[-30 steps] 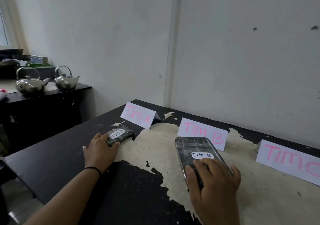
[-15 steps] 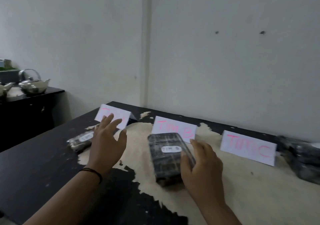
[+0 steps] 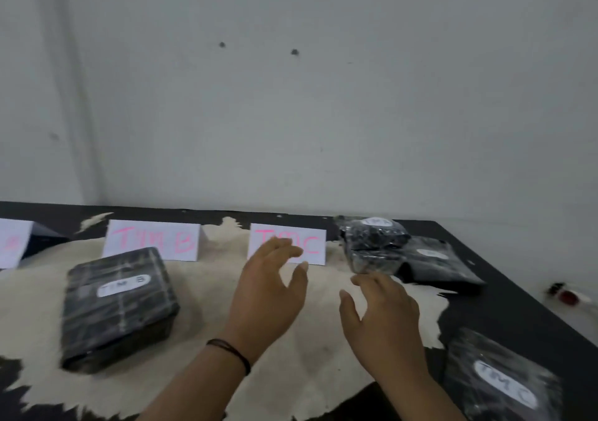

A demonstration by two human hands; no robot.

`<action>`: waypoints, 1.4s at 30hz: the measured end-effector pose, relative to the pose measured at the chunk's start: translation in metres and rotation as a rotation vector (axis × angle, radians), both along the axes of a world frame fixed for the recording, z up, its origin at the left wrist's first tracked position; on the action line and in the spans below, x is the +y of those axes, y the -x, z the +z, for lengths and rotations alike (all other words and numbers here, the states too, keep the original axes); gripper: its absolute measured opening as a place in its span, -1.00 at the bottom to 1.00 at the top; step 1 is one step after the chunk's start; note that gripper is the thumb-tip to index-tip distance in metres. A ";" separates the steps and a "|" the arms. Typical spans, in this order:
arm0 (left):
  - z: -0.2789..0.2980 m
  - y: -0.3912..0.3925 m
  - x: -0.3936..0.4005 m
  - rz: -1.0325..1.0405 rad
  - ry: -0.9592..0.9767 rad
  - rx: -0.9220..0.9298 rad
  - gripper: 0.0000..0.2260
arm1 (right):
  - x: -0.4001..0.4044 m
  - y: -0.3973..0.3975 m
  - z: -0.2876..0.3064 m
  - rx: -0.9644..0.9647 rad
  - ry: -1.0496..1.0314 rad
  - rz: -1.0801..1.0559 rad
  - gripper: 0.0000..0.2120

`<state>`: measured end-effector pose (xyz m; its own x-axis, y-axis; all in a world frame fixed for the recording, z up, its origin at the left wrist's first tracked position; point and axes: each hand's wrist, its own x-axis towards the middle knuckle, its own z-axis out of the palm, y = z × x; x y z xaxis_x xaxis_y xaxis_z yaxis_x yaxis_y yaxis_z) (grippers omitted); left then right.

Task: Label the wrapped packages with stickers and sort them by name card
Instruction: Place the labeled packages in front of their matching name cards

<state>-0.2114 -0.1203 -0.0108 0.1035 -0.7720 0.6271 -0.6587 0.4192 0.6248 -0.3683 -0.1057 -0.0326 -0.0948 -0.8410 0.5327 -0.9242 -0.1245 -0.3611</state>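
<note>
1. Head view: both your hands are up over the table [image 3: 504, 304] and hold nothing. Your left hand [image 3: 268, 294] has its fingers loosely spread in front of the TIM C card [image 3: 310, 242]; your right hand [image 3: 385, 317] is spread too, fingertips pointing at the stacked packages [image 3: 372, 242]
2. The package with the TIM B sticker [image 3: 119, 307] lies flat just in front of the TIM B card [image 3: 152, 241], so that one looks sorted
3. Another package with a TIM C sticker [image 3: 501, 381] waits at the near right corner, well apart from its card
4. Risk, as I judge it: the stack at the back is piled unevenly, so grabbing the top one fast could drag the flat package [image 3: 437, 265] under it towards the edge
5. Also watch your left fingers: they hover close to the TIM C card and a brush could tip it
6. Hard to make out: the stickers on the stacked packages are blurred, so I cannot read which name they carry
7. The card at far left [image 3: 11, 245] is cut off, and the small red thing [image 3: 566, 296] by the right edge is too smeared to name
</note>
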 end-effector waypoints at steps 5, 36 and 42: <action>-0.024 0.051 -0.022 -0.075 -0.206 0.167 -0.88 | -0.004 0.046 -0.003 0.013 -0.138 -0.062 -0.65; -0.064 0.051 -0.049 -0.091 -0.371 0.300 -0.94 | -0.144 0.091 0.028 0.157 -0.264 -0.016 -0.27; -0.064 0.051 -0.050 -0.086 -0.387 0.310 -0.92 | -0.149 0.090 0.030 0.293 -0.272 -0.005 -0.32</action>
<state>-0.2626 -0.1698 -0.0746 0.1656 -0.9557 0.2434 -0.3911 0.1629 0.9058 -0.4579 -0.2551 -0.0026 0.0233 -0.9549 0.2961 -0.9933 -0.0556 -0.1012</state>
